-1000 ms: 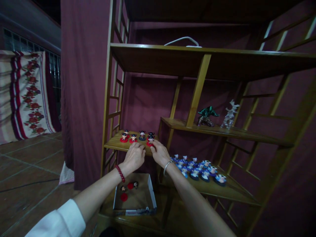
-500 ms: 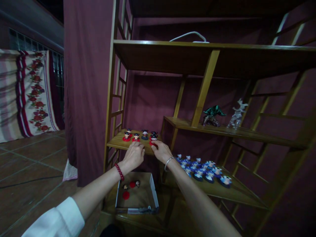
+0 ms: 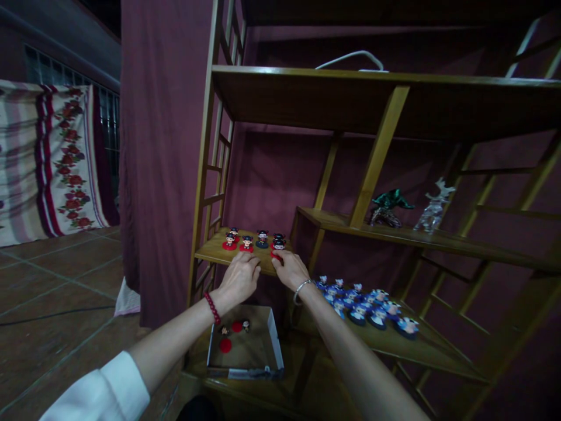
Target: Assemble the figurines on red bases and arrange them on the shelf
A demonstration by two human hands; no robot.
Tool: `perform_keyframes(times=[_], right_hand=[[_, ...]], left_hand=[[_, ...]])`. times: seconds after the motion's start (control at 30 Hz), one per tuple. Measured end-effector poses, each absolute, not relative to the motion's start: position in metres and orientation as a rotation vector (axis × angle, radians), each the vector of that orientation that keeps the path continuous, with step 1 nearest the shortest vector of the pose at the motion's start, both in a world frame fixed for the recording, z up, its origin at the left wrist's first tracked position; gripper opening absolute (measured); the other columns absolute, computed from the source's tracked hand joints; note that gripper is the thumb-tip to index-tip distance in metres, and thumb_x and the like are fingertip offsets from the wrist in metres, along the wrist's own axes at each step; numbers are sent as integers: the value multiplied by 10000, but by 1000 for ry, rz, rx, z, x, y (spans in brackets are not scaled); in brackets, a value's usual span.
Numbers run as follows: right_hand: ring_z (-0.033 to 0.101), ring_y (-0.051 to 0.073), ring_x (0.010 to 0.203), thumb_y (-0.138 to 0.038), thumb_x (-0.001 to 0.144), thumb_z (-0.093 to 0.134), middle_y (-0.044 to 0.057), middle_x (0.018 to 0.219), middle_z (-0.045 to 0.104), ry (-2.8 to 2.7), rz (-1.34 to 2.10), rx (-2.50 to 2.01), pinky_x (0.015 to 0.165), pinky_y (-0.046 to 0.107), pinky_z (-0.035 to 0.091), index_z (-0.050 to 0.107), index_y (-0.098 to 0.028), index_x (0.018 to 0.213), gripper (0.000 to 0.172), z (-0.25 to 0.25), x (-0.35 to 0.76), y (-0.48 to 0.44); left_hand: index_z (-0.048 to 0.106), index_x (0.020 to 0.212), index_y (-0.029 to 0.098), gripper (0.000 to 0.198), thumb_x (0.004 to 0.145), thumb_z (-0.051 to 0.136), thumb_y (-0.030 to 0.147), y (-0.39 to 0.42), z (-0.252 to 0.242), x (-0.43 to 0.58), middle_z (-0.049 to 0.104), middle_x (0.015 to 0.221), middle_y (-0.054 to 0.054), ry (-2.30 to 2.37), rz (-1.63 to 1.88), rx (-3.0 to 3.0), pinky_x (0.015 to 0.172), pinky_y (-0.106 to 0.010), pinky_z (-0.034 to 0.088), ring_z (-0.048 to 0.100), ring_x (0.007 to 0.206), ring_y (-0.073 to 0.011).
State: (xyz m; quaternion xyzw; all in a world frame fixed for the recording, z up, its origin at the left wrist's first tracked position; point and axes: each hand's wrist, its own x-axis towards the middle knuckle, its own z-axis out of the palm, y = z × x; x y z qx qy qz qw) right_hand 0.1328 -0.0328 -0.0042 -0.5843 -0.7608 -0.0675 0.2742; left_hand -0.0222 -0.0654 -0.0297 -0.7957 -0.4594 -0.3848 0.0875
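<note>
My right hand (image 3: 291,270) pinches the red base of a small black-haired figurine (image 3: 279,246) at the front right of a small wooden shelf (image 3: 214,250). Close to the shelf's front edge, my left hand (image 3: 241,275) has its fingers curled and drawn together; what they hold, if anything, is hidden. Beyond it stand a figurine on a red base (image 3: 246,242) and another on a dark base (image 3: 262,238). More such figurines (image 3: 229,241) are at the shelf's left. Below, an open cardboard box (image 3: 262,356) contains loose figurines and red discs (image 3: 225,346).
Several blue-and-white figurines (image 3: 357,311) stand on a lower board to the right. Higher up are a green figure (image 3: 387,204) and a clear figure (image 3: 435,204). A wooden post (image 3: 380,155) divides the rack. A purple curtain (image 3: 164,164) hangs left.
The view has shifted slightly, so the rack appears a little further right. Both hands keep nearly the same places at the shelf, the right one still at the figurine.
</note>
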Motion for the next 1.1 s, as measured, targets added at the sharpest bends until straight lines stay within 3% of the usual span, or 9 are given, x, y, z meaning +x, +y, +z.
perform_keyframes(times=[0.37, 0.67, 0.8, 0.93, 1.1], right_hand=[[540, 184, 1033, -234, 794, 433, 66, 1089, 618, -2043, -167, -1615, 906, 264, 377, 617, -175, 1037, 311, -3, 131, -34], [531, 165, 1030, -238, 807, 410, 55, 1100, 605, -2050, -152, -1633, 911, 237, 352, 611, -182, 1046, 317, -1, 129, -39], [521, 172, 1032, -249, 810, 411, 57, 1090, 605, -2039, -136, -1638, 896, 244, 357, 612, -183, 1043, 314, -2, 130, -39], [519, 177, 1011, -259, 810, 410, 61, 1059, 612, -2029, -133, -1627, 881, 253, 361, 616, -187, 1031, 310, -3, 131, -39], [493, 192, 1022, -270, 807, 414, 72, 1059, 598, -2008, -141, -1614, 875, 265, 363, 609, -182, 1042, 318, -6, 131, -41]], left_hand=[[610, 936, 137, 260, 832, 376, 186, -60, -25, -29, 618, 924, -74, -1336, -1285, -2350, 851, -302, 419, 524, 902, -171], [630, 938, 162, 258, 783, 423, 177, -32, 22, -66, 637, 958, -68, -1658, -1402, -2025, 864, -274, 403, 550, 933, -173], [631, 981, 180, 279, 763, 468, 240, -3, 39, -81, 659, 960, -65, -2020, -1339, -2004, 793, -236, 421, 585, 903, -171], [637, 967, 168, 309, 672, 544, 166, 25, 49, -86, 653, 1004, -77, -2235, -1197, -2086, 745, -219, 422, 585, 919, -179], [645, 927, 113, 325, 621, 537, 86, 43, 57, -79, 682, 849, -79, -2324, -1060, -2215, 579, -184, 427, 606, 750, -150]])
